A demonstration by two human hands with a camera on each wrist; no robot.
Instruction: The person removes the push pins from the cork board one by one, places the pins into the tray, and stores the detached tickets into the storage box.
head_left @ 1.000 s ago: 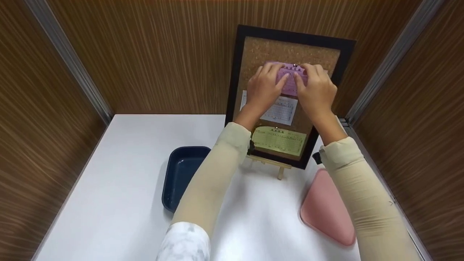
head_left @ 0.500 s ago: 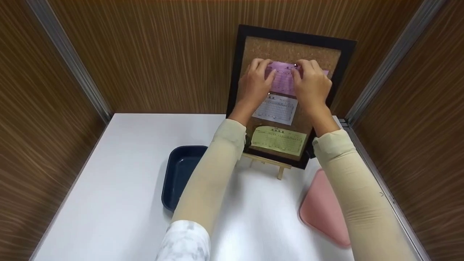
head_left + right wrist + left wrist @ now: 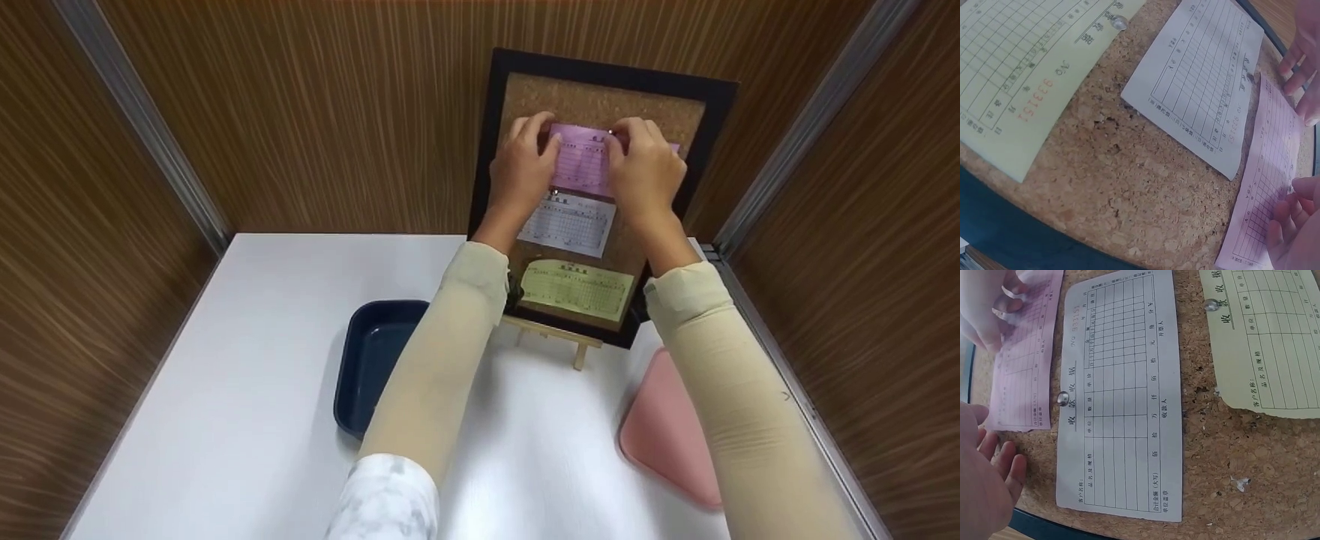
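A pink receipt slip (image 3: 581, 161) lies against the cork board (image 3: 577, 91) near its top. My right hand (image 3: 646, 169) is at the slip's upper part, thumb and fingertips pinching at a small push pin (image 3: 611, 133), which they partly hide. At the slip's left edge is my left hand (image 3: 519, 166), fingers loosely bent and apart from the thumb; in the left wrist view its fingertips (image 3: 1013, 467) lie close to the paper's end. Below are a white receipt slip (image 3: 570, 225) and a yellow receipt slip (image 3: 577, 289), each with a silver push pin at its top.
The black-framed board leans on a small wooden easel (image 3: 580, 352) on the white table (image 3: 262, 360). A dark blue tray (image 3: 367, 375) stands left, partly behind the left forearm. A pink mat-like thing (image 3: 671, 442) lies right. Wood-grain walls enclose the table.
My left hand has moved left, from the middle of the pink slip to its left edge, uncovering more paper. The right hand has shifted slightly up and left, staying by the pin.
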